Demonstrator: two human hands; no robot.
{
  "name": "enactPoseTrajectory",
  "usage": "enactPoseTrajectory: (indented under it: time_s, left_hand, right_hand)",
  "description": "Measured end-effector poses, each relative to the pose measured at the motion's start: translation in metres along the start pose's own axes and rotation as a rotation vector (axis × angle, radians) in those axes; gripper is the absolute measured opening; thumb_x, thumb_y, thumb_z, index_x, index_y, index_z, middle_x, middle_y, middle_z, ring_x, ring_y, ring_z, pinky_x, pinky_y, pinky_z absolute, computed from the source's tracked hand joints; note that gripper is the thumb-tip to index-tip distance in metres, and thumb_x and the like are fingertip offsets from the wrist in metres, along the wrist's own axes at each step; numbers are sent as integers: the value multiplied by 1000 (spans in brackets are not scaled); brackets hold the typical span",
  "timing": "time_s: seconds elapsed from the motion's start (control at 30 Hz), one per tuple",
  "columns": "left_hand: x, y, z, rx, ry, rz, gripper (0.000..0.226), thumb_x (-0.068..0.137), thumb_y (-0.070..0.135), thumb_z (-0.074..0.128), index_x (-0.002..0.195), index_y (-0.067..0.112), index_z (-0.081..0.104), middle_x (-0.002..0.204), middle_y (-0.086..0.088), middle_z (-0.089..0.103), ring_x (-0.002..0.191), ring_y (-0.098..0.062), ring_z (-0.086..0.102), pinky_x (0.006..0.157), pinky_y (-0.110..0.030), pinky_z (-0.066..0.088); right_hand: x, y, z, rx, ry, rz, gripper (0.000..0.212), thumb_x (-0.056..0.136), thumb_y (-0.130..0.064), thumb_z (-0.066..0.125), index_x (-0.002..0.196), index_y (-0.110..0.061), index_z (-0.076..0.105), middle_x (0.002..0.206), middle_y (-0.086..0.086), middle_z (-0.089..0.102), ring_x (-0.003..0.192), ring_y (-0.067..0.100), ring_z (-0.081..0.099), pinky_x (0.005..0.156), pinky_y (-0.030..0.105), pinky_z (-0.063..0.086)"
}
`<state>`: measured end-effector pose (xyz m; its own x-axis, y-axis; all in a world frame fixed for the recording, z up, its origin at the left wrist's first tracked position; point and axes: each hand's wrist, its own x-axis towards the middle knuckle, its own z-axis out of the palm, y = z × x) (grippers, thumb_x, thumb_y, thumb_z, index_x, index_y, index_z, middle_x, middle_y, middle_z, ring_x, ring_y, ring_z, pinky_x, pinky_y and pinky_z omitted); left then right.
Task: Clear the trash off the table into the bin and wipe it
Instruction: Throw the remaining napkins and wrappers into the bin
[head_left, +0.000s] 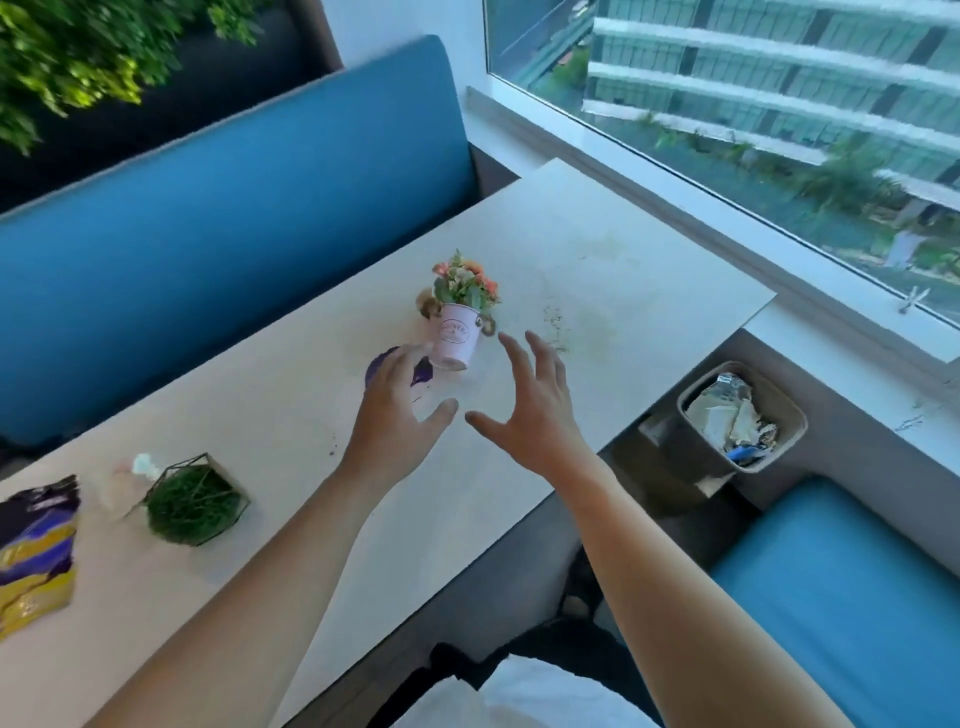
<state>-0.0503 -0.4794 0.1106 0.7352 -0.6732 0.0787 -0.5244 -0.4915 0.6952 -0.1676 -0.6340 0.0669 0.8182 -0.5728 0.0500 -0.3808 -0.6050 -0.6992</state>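
A crumpled purple-and-gold wrapper (36, 545) is lying at the pale surface's (597, 234) left end; the brown bin (698, 449), holding crumpled scraps, is standing beyond its right edge.

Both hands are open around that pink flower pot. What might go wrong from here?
1. The left hand is over the purple scrap right beside the pink flower pot; a knuckle may tip it.
2. The right hand, open near the crumbs, may scatter them off the table, missing the bin.
3. The purple-and-gold wrapper far left is easily forgotten.
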Motion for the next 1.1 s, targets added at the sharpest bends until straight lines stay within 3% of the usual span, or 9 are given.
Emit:
enactPoseTrajectory:
  time_s: [0.1,0.33,0.57,0.73,0.9,1.03,1.1]
  left_hand:
    - [-18,-17,-26,24,54,-53,69,88,26,78,148,18,46,150,1,47,136,-13,44,105,-5,31]
    - [-42,-46,-58,43,170,-172,69,91,31,76,152,25,43,158,4,41,146,-13,36,119,-30,29]
    - [-56,-61,-77,33,262,-318,67,92,30,75,152,26,44,156,7,41,144,-11,37,116,-24,26]
    - [-65,-74,-88,-11,370,-415,67,93,33,74,152,29,44,156,10,40,143,-7,36,116,-25,27]
    - [-86,-95,-96,-30,434,-455,66,92,29,76,151,25,45,154,8,43,143,-10,38,120,-33,32]
    - [-105,-119,-115,-9,469,-494,67,90,26,77,150,23,47,153,8,46,142,-6,37,117,-25,33]
    - [-117,-134,-127,-23,490,-515,67,89,24,78,149,23,48,151,7,47,138,-4,39,110,-9,29]
  right_hand:
    - [-4,-22,12,-26,-51,-52,101,80,-58,76,159,-38,14,167,0,8,155,26,4,125,53,20]
    - [12,-47,27,-8,-249,-165,94,82,-51,79,156,-41,21,168,3,11,148,33,29,118,54,34]
    - [43,-67,30,1,-312,-320,88,82,-41,82,155,-27,35,159,6,31,139,26,38,114,45,37]
    - [65,-82,47,10,-384,-363,85,82,-45,80,153,-39,33,159,1,30,138,22,41,106,56,44]
    - [75,-109,67,-26,-427,-396,78,90,-44,74,154,-43,30,164,-2,25,143,24,37,106,45,39]
    - [73,-138,90,-18,-463,-433,75,93,-41,71,155,-38,29,165,4,24,149,31,30,117,53,34]
    - [68,-154,107,-19,-469,-447,75,94,-40,70,156,-36,28,164,6,25,149,32,30,118,53,34]
